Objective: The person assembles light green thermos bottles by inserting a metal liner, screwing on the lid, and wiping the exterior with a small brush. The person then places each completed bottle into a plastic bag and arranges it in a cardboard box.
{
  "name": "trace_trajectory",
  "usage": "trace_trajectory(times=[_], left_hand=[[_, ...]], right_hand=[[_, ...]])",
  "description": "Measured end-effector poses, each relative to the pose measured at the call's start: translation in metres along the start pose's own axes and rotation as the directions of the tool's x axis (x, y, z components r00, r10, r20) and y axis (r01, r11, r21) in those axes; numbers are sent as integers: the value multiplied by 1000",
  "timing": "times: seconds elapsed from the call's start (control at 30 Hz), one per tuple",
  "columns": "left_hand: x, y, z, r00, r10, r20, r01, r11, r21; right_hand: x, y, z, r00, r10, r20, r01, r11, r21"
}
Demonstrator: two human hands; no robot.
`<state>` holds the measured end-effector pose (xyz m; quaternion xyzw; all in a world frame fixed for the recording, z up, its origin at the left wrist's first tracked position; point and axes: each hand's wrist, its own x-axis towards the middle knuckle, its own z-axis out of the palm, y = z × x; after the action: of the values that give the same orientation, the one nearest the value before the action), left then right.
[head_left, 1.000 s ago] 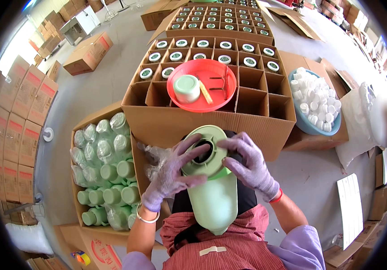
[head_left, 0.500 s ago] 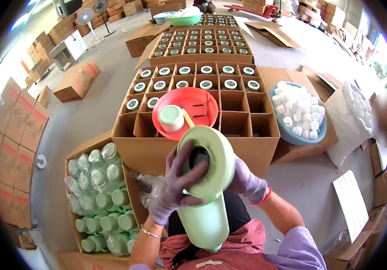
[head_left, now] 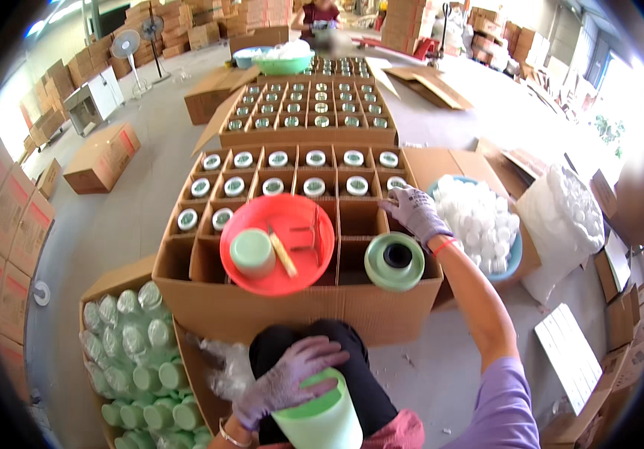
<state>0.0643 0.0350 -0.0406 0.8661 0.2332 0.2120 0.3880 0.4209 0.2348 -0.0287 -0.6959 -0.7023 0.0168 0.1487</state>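
In my lap stands a pale green, wide-mouthed container (head_left: 320, 423), its top uncovered and tilted up toward me. My left hand (head_left: 292, 380), in a grey-purple glove, is over its rim with fingers spread. At the divided carton's right side, my gloved right hand (head_left: 416, 212) reaches over the compartments beside a white-lidded jar (head_left: 395, 182), fingers apart, and nothing shows in them. Just nearer than that hand, a round green piece with a dark centre (head_left: 397, 260) rests on the carton's front right compartments. A red tray (head_left: 313, 278) beside it carries a green cup (head_left: 252, 251), a yellow-handled tool (head_left: 283, 253) and a dark pronged tool (head_left: 308, 239).
The divided carton (head_left: 292, 307) holds white-lidded jars. To its right are a blue basin of white caps (head_left: 516, 258) and a white sack (head_left: 561, 217). At the left, an opened carton (head_left: 124, 275) holds green containers, some plastic-wrapped. Another person (head_left: 318, 15) is far back.
The round green piece has left my hands and now sits on the carton. My right hand has moved forward and right; my left stays low by the container, which is now open-topped.
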Motion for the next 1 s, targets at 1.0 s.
trace_trajectory(times=[1.0], left_hand=[[15,22,-10,666,-418,-618,-244,661,-710]], right_hand=[[-169,-132,-61,908,-22,-418,359,557,749]])
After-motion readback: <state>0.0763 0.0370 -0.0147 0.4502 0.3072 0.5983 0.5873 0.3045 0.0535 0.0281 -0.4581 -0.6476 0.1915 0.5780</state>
